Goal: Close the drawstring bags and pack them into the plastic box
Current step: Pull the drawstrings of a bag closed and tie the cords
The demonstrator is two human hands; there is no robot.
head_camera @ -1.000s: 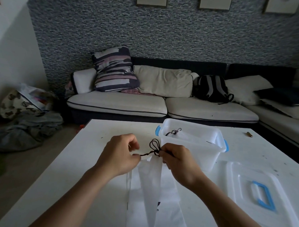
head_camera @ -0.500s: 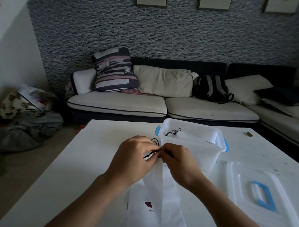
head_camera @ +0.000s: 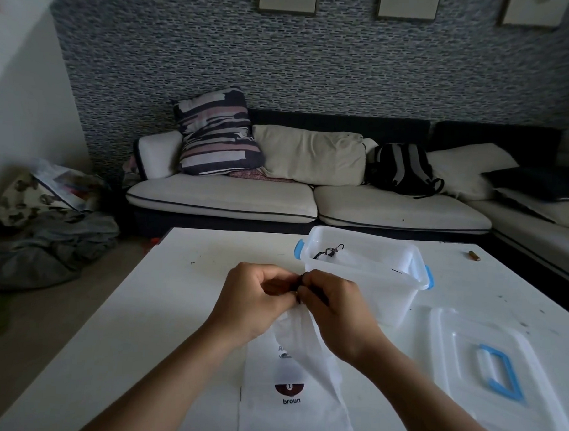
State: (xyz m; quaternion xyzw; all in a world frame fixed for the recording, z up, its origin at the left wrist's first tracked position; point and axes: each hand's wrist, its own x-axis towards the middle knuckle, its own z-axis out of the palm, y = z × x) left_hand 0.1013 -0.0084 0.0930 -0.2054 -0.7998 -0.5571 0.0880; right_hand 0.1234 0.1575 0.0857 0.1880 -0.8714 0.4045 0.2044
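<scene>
Nearest me, a flat white drawstring bag printed "broun" lies on the table, just in front of the plastic box, and over it hangs the bag I am working on, lifted by its gathered neck. My left hand and right hand meet at that neck, knuckles touching, both with fingers curled in tight; they pinch the bunched fabric and the dark cord, of which only a small bit shows between the fingertips. I judge I am cinching or knotting the mouth of this bag. To do it well I would keep one hand pinching the gathered fabric firm while the other draws the cord straight away from it, so the neck closes evenly and does not pucker to one side; I cannot tell from here whether a knot is formed. To the right of the box its clear lid with a blue handle lies flat on the table, well out of the way. The box itself stands open just behind my hands, and a closed bag with a dark cord already lies inside, so the finished one has a short lift to go. Beyond the box stands a sofa.
</scene>
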